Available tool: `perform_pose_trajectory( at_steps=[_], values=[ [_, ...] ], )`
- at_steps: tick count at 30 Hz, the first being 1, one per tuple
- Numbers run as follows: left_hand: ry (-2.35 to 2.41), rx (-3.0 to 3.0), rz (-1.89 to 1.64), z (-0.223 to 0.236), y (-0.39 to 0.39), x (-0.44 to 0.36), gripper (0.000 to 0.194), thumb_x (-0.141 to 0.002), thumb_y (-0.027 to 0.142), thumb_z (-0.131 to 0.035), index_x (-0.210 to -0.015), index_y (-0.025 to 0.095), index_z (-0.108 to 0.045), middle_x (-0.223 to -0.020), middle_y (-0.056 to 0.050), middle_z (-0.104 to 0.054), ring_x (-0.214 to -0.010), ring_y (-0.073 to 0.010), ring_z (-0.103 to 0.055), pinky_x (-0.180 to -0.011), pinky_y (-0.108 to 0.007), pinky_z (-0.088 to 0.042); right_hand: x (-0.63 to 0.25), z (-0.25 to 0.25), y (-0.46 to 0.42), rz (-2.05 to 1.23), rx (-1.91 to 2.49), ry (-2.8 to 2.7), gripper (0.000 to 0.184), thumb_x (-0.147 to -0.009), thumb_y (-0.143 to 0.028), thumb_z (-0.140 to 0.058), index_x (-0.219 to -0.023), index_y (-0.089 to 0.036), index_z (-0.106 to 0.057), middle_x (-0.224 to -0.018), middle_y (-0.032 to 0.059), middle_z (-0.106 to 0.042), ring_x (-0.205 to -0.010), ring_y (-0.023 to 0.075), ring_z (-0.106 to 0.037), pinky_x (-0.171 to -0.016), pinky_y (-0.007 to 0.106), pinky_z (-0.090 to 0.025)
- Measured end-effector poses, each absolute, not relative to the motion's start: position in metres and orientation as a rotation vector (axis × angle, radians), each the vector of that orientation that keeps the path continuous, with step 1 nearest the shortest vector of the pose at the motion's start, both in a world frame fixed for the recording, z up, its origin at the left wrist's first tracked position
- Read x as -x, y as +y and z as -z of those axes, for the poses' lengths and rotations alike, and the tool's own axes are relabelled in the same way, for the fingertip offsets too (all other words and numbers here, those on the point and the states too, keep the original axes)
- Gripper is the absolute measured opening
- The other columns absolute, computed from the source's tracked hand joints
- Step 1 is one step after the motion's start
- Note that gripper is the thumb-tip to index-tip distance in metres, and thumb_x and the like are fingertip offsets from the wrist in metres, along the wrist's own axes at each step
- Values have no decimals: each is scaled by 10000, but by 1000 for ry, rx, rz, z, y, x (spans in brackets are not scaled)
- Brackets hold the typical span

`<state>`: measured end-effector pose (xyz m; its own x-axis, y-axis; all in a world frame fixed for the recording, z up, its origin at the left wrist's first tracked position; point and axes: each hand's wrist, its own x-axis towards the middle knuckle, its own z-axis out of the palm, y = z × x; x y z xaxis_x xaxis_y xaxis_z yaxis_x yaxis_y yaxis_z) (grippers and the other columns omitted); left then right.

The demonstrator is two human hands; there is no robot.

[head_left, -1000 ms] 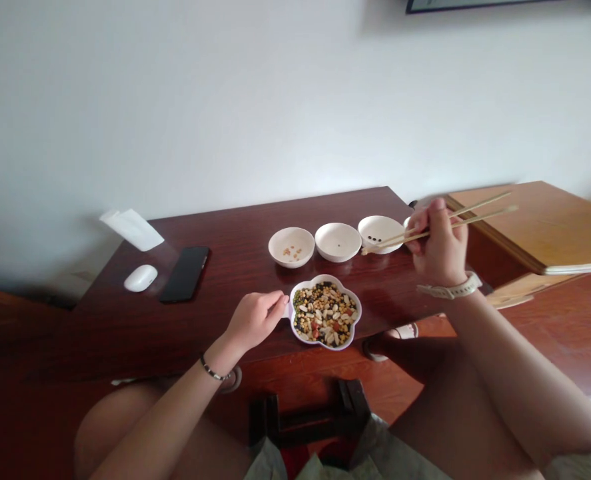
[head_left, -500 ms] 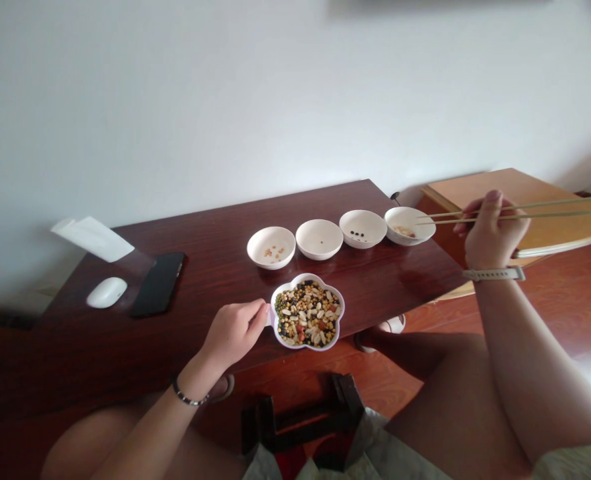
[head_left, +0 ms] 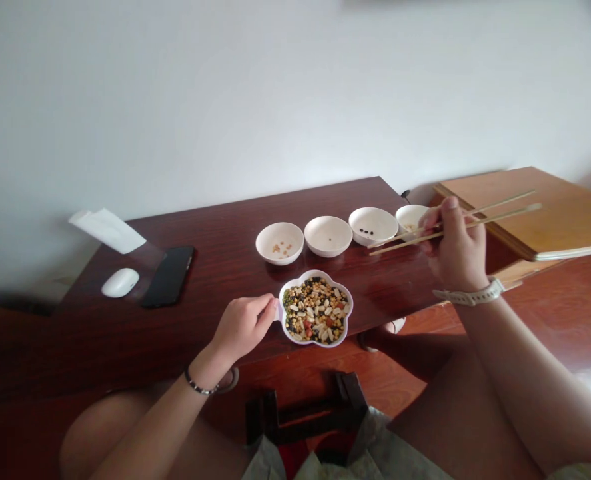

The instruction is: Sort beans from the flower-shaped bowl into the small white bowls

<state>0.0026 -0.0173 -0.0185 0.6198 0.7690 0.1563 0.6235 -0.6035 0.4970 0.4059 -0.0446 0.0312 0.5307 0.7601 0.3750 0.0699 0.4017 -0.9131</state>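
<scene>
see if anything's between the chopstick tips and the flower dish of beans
Nothing visible: only bare dark wood tabletop lies between the chopsticks in the right hand and the flower-shaped bean dish.

My right grip (head_left: 452,250) is raised high and pinched closed, while my left grip (head_left: 242,327) rests lower, fingers curled forward, knuckles up.

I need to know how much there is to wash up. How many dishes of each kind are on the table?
Round white bowls: 4
Flower-shaped white dish: 1
Total: 5
</scene>
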Motion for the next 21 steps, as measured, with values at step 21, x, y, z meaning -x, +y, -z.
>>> perform_pose_trajectory(
  at_steps=[21],
  values=[
    [1067, -2527, -506, 19, -22, -2, 393, -1132, 278, -492, -761, 202, -601, -695, -14, -700, -612, -158, -625, -638, -303, -351, -292, -46, -76, -1160, 971, -1890, 386, -1150, -472, -537, -909, -199, -666, -811, 38, -639, -681, 146, -576, -609, 283, -453]
  ],
)
